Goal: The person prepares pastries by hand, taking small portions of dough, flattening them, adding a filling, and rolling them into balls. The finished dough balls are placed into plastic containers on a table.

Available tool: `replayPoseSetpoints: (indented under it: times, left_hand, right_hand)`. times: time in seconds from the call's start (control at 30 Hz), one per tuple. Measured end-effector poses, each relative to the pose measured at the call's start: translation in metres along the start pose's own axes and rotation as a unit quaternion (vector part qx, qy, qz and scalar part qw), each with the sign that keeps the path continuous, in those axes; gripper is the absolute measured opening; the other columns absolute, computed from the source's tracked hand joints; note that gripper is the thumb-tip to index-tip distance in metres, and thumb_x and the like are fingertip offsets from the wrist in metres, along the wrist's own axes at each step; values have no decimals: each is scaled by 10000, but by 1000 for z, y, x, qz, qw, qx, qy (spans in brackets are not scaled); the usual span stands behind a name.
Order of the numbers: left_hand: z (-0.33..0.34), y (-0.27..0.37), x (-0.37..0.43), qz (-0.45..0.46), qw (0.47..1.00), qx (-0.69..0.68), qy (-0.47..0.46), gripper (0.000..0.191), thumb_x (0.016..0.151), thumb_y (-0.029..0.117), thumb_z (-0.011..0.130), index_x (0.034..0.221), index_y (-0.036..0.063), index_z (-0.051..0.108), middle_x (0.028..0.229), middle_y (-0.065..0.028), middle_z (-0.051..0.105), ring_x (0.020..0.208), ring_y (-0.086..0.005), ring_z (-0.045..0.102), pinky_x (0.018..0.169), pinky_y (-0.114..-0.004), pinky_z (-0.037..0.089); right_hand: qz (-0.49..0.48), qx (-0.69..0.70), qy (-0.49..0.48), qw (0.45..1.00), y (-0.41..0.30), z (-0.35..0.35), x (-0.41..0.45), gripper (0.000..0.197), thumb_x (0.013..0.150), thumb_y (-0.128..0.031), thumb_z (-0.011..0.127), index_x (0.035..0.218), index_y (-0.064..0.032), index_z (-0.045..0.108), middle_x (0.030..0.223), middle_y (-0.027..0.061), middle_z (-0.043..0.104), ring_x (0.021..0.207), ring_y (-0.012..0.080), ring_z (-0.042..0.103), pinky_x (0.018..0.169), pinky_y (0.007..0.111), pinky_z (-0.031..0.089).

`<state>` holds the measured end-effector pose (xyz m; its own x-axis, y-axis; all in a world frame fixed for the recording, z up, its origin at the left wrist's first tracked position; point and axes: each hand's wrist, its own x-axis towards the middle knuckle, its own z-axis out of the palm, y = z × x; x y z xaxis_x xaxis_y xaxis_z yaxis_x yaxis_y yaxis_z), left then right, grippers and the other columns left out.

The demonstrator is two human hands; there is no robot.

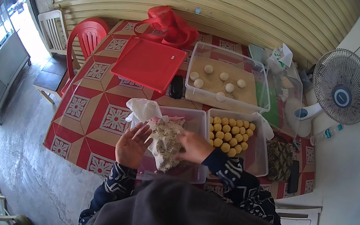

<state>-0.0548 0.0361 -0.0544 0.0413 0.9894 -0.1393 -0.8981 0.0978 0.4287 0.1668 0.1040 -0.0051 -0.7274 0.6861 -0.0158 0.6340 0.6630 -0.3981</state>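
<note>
A large pale mass of dough (166,144) lies in a clear plastic tub (197,171) in front of me. My right hand (194,146) is at the right side of the dough, its fingers curled against it and their tips partly hidden. My left hand (133,144) is palm up at the tub's left edge, fingers apart, with nothing in it. White plastic film (144,109) hangs over the tub's back left corner. Many yellow balls (225,148) sit in rows in a second plastic tub (267,161) on the right. Several whitish balls (223,76) rest on tan powder in a larger clear box (263,106) behind.
A red tray-like lid (150,63), a red bag (169,26) and a black case (176,87) are at the back left. A standing fan (342,89), a patterned pouch (278,160) and a dark phone (293,177) are at the right. A red chair (88,36) stands left of the table.
</note>
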Motion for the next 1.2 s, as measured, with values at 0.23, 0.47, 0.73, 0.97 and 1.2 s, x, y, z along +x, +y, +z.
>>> replayPoseSetpoints:
  times: [0.23,0.47,0.73,0.97,1.2]
  left_hand:
    - [-2,1,-3,1,1000,-1,-2,424,920,308,321,1208,20,438,1226,-173,483,1153,-311,446,969,-444,349]
    - [8,-5,3,-25,1000,-2,-11,435,903,313,336,1200,14,443,1190,-151,513,1136,-308,462,961,-433,357]
    - [12,-4,-3,-18,1000,-8,8,425,908,302,328,1196,11,446,1166,-158,526,1122,-310,476,963,-441,362]
    - [9,-3,-4,-1,1000,-7,28,412,912,297,334,1185,11,450,1165,-155,527,1121,-307,477,971,-443,358]
    - [-5,-8,1,-5,999,-39,-13,435,887,300,407,1206,9,452,1166,-139,529,1110,-292,480,961,-420,352]
  right_hand:
    - [73,-77,315,943,57,-42,62,151,769,-107,546,889,-65,626,783,122,567,770,311,559,692,394,461]
    - [194,-7,236,952,194,-31,121,394,874,-400,405,891,-70,620,949,144,624,891,357,578,751,444,453]
    - [184,-14,313,932,133,-64,106,278,826,-300,534,909,-56,638,779,146,636,756,308,619,699,416,477]
    - [18,77,81,994,18,-8,23,425,647,-205,739,983,14,599,975,175,600,933,311,579,830,355,454]
    - [4,-2,-8,1000,17,34,22,761,582,-218,789,1198,16,409,1111,214,491,1032,348,510,876,389,434]
